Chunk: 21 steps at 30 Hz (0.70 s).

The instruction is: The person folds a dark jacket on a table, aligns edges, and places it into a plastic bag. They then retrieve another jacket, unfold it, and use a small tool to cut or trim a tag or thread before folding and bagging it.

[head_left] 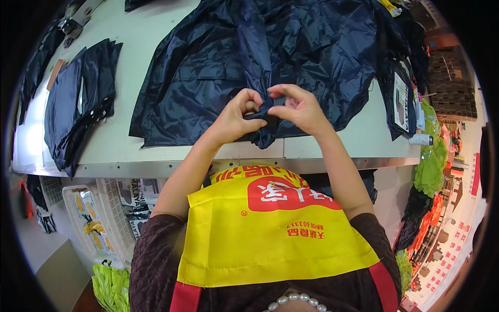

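A shiny navy jacket [322, 47] lies spread and wrinkled over the table, with a bunched strip running down its middle to the near edge. At the lower end of that strip, my left hand [240, 117] is curled, thumb and fingers closed round the gathered cloth. Facing it, my right hand [299, 110] has its thumb and forefinger bent against the other side of the same bunch, its remaining fingers curled in. The fingertips of both hands almost meet. Whatever small part may lie inside the folds is hidden.
A stack of dark cut pieces [83, 99] lies on the table's left. The metal-edged table [208, 167] ends before my yellow apron [270, 229]. At right are a thread spool [421, 139] and dark cloth. A white crate [99, 223] stands below left, near green cloth [110, 285].
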{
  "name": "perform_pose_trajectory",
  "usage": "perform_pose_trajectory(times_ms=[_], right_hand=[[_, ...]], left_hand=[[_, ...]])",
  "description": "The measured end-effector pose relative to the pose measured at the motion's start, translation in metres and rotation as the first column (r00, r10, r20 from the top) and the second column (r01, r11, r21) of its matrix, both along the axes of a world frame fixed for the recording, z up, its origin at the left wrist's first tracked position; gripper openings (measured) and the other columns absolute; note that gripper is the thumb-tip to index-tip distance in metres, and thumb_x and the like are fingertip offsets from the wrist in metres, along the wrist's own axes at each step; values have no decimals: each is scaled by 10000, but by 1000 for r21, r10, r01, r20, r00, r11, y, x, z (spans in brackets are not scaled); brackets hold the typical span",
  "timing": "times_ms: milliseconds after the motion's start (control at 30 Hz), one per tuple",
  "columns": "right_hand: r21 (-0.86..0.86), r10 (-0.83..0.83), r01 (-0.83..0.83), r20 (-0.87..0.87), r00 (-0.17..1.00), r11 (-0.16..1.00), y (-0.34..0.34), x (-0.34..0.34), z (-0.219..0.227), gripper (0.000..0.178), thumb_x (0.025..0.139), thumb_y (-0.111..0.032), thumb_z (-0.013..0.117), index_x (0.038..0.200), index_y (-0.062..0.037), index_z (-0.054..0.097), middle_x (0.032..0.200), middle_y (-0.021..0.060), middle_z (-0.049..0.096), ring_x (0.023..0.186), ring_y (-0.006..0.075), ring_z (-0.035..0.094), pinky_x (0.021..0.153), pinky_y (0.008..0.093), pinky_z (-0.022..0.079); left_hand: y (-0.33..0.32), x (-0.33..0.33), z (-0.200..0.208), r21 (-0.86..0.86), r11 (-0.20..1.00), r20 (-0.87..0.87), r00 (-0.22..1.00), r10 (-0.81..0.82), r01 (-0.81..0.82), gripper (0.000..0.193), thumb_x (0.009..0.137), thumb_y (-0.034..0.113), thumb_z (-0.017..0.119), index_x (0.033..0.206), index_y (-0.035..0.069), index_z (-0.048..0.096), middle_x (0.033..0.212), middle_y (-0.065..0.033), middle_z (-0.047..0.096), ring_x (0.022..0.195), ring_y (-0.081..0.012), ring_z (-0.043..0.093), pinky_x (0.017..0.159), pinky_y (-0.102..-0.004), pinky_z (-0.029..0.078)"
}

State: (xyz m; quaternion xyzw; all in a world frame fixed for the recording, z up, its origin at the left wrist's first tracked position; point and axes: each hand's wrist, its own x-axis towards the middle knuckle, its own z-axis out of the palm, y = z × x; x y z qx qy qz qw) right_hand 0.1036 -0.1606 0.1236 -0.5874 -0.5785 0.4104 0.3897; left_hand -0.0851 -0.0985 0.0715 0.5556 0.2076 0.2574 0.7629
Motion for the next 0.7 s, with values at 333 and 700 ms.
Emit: perform_pose_trajectory(times_ms=[333,700], right_hand=[[-72,59,-76,-208,976,994,11,-9,-6,79,789,-76,695,850,-30,677,767,35,609,544,72,527,498,200,419],[89,85,-80,-54,995,993,-4,-27,52,106,787,-96,693,783,-4,639,668,42,610,533,107,572,483,204,430]], left_hand=[[-10,-10,8,-229,952,45,975,219,-203,425,772,-27,669,1139,53,469,897,-36,604,828,-89,593,786,-200,485],[-9,-11,34,-347,905,60,958,282,-245,481,758,-86,637,1182,30,440,960,-127,648,852,-156,647,780,-240,529]])
